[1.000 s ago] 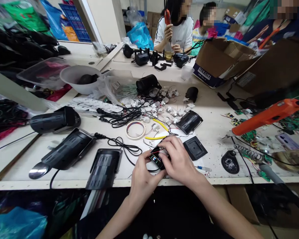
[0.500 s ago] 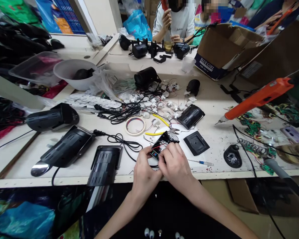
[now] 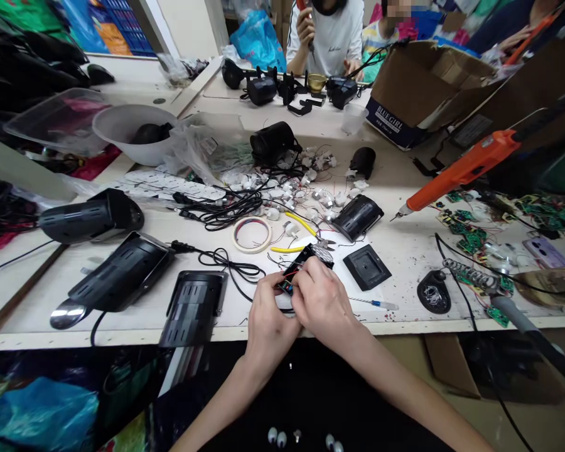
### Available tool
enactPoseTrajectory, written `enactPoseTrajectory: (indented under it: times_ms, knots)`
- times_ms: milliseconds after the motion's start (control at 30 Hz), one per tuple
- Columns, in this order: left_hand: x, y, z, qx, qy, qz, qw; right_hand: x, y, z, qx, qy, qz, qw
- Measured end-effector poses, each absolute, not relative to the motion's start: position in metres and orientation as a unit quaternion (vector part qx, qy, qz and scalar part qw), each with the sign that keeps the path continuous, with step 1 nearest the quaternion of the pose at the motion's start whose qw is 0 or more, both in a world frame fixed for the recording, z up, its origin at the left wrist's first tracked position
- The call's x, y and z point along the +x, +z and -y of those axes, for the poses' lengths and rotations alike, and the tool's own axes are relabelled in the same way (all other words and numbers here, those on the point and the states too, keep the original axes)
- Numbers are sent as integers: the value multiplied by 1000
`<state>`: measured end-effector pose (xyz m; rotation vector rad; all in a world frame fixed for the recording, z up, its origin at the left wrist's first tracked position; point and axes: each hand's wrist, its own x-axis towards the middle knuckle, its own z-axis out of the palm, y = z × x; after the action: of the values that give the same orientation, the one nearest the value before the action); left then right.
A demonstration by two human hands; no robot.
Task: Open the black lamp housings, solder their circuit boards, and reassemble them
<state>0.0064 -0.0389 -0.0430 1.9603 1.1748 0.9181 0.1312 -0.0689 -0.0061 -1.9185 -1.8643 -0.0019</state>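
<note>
— Hands, what do they have?

— Both on one small black module (image 3: 306, 262) with red wires, near the front edge of the workbench (image 3: 405, 251), just in front of me. My left hand (image 3: 268, 314) pinches its near end from the left, thumb and fingers pressed on it. My right hand (image 3: 322, 301) closes over it from the right, fingertips pinching at the wires on top. The module tilts up, its far end raised toward the yellow-handled cutters (image 3: 301, 235).

— Around it?

— Black square cover plate (image 3: 366, 266) just right of my right hand, flat on the bench. A thin screwdriver (image 3: 379, 304) lies near the edge beyond my right wrist. Roll of tape (image 3: 252, 234) up and left of the module. Black cable (image 3: 230, 267) coils between the tape and my left hand.

— Further out?

— Three black lamp housings on the left: one ribbed (image 3: 193, 307) at the edge, a longer one (image 3: 117, 273) beside it, a round one (image 3: 91, 216) behind. Another housing (image 3: 358, 216) sits past the cutters. Orange electric driver (image 3: 461, 169) hangs over the right side, tip down. Green circuit boards (image 3: 471, 220) are scattered below it. White bowl (image 3: 132, 132) far left. Cardboard box (image 3: 419, 94) far right.

— Anyone else?

— A person in a white shirt (image 3: 332, 31) sits across the bench, one hand raised with a tool.
</note>
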Motion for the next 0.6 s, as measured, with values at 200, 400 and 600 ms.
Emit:
enactPoseTrajectory:
  times_ms: [200, 400, 600]
  knots:
    - [7, -47, 38, 762, 358, -431, 324, 144, 4, 70, -698, 71, 667, 251]
    - [7, -47, 39, 785, 374, -401, 288, 144, 5, 83, -657, 136, 666, 325]
    - [8, -46, 38, 780, 381, -414, 274, 141, -8, 94, -676, 112, 614, 393]
